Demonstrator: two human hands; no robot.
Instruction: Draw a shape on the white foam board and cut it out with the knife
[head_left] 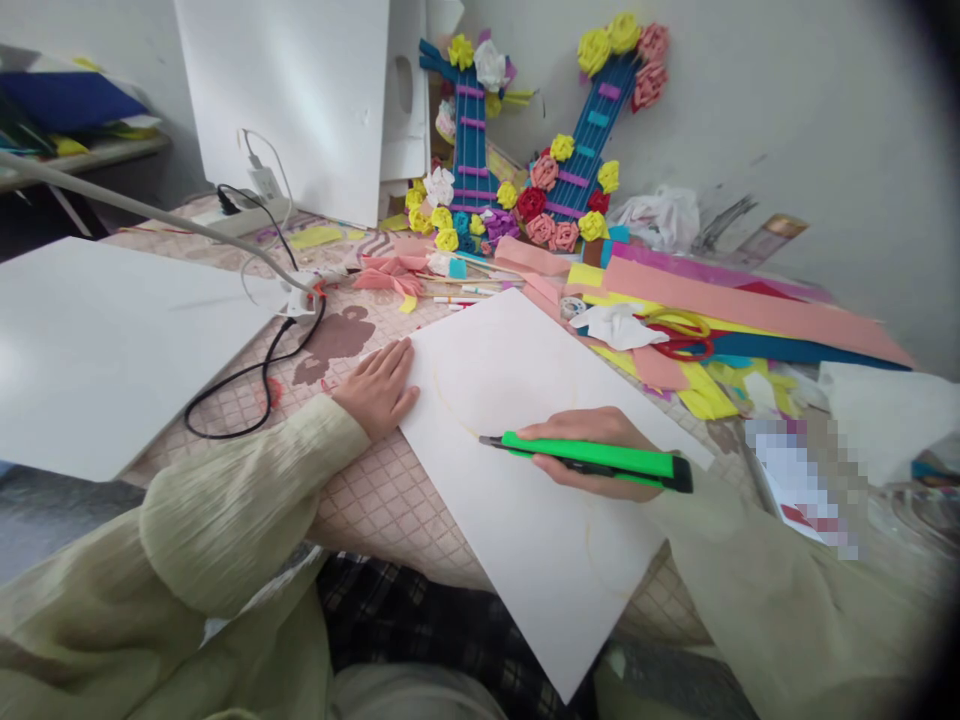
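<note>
A white board (510, 370) lies at an angle in front of me, its near corner past the table's front edge. Faint yellowish curved lines run across its surface. My right hand (600, 440) grips a green utility knife (592, 457) over the board. The dark tip of the knife points left, close to one of the curved lines; whether it touches cannot be made out. At the board's left edge my left hand (381, 388) rests flat, fingers stretched out, with its fingertips by the board's edge.
Two blue guitar shapes with paper flowers (471, 150) lean against the wall. Crepe paper strips (750, 300), red-handled scissors (679, 345) and crumpled tissue (619, 325) lie at the right. Another white board (112, 350), a black cable (262, 370) and a power strip (240, 220) are at the left.
</note>
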